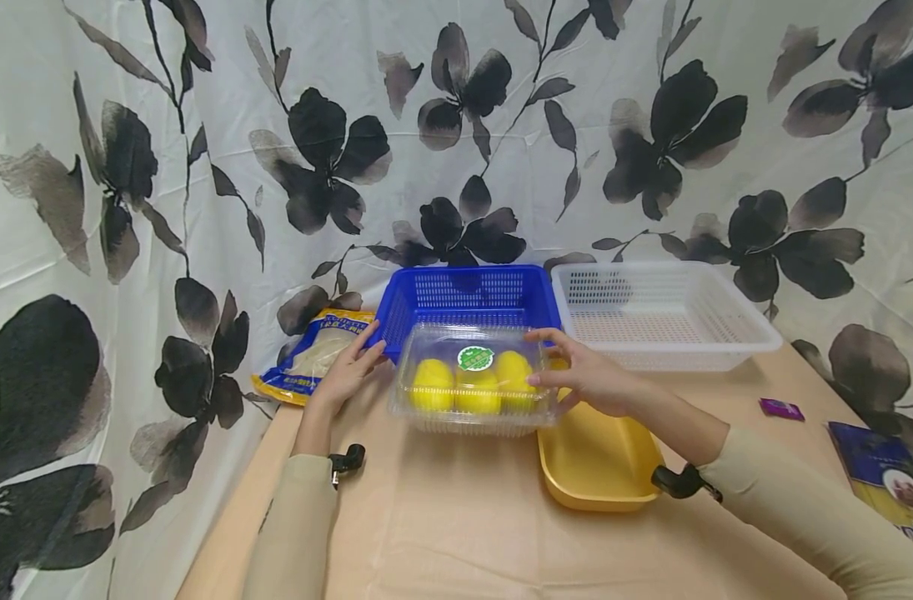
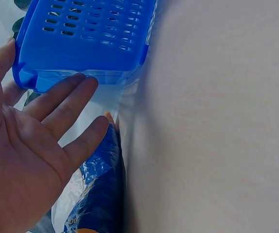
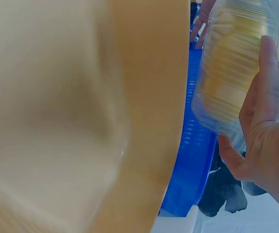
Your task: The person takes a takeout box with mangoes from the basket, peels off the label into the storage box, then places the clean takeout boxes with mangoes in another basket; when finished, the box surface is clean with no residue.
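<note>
A clear plastic clamshell box (image 1: pixel 403 400) with a green-and-white label holds several yellow round things (image 1: pixel 477 392). My right hand (image 1: pixel 594 379) grips the box at its right side, also seen in the right wrist view, where the fingers (image 3: pixel 268 92) lie along the clear plastic. The box is in front of the blue basket (image 1: pixel 467 292) and overlaps its near side. My left hand (image 1: pixel 343 375) is at the basket's left near corner, fingers extended. In the left wrist view its fingertips lie against or very close to the blue basket (image 2: pixel 81 53), and the palm holds nothing.
A blue-and-yellow bag (image 1: pixel 313 358) lies left of the blue basket. To the right stands a white basket (image 1: pixel 741 333). A yellow tray (image 1: pixel 602 467) sits below my right hand. Farther right are a small purple packet (image 1: pixel 782 409) and a blue-and-yellow package (image 1: pixel 884 475). A floral curtain hangs behind.
</note>
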The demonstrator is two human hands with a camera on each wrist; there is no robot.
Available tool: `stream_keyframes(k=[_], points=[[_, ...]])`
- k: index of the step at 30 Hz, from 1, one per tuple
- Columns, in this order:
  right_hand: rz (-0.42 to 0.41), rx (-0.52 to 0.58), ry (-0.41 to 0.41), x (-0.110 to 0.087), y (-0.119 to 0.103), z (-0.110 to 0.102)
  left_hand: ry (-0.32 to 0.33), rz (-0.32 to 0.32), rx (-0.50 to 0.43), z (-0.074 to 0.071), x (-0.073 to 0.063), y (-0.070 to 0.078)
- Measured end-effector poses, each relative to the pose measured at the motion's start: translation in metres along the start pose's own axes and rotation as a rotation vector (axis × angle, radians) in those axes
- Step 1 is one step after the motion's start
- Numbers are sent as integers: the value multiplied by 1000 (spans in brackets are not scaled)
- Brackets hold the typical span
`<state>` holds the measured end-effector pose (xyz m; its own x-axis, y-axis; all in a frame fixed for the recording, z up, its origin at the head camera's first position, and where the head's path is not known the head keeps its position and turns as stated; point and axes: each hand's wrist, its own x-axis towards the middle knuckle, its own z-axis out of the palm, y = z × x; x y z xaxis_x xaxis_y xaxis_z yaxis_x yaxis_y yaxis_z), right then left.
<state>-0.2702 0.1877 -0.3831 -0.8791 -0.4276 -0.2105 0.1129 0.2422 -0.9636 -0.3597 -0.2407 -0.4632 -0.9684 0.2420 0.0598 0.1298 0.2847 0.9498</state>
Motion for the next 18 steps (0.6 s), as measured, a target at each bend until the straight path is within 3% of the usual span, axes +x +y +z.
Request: stream_keyframes(k=[6, 18], points=[[6, 36, -60, 4, 3, 9, -10, 19, -32, -1, 1, -1], [41, 12, -130, 7, 5, 23, -7, -7, -20, -1, 2, 0]])
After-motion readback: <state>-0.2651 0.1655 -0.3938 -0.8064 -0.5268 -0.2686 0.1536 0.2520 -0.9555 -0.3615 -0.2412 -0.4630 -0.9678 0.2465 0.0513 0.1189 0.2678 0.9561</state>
